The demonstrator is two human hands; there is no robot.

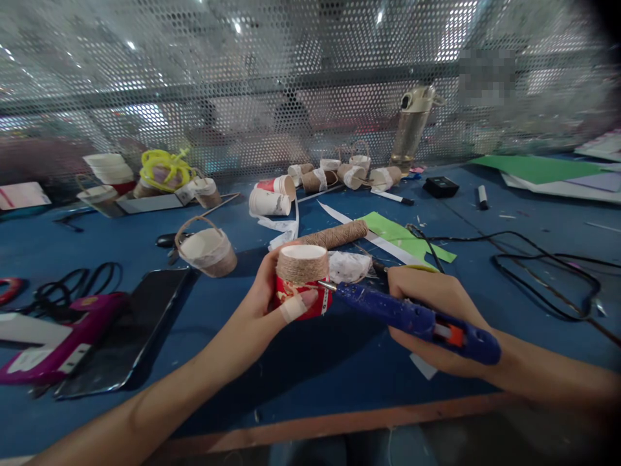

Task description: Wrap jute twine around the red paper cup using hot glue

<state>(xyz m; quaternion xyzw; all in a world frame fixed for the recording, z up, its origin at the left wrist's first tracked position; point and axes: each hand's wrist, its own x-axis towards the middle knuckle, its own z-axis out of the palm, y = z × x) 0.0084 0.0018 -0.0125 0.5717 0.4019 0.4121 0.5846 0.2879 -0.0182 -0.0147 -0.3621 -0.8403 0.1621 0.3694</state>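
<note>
My left hand (272,294) is wrapped round a red paper cup (301,285) held upside down, its upper half wound with brown twine. A bandage covers the tip of one finger on the cup. My right hand (431,310) grips a blue hot glue gun (417,318). The gun's metal nozzle touches the cup's side just under the twine. A spool of twine (339,234) lies right behind the cup on the blue table (339,362).
A finished twine basket cup (207,251) stands to the left, near a dark phone (129,327) and a pink glue gun (58,343). Several cups, paper strips, green paper (402,236), a marker and black cables lie farther back. A perforated metal screen closes the far side.
</note>
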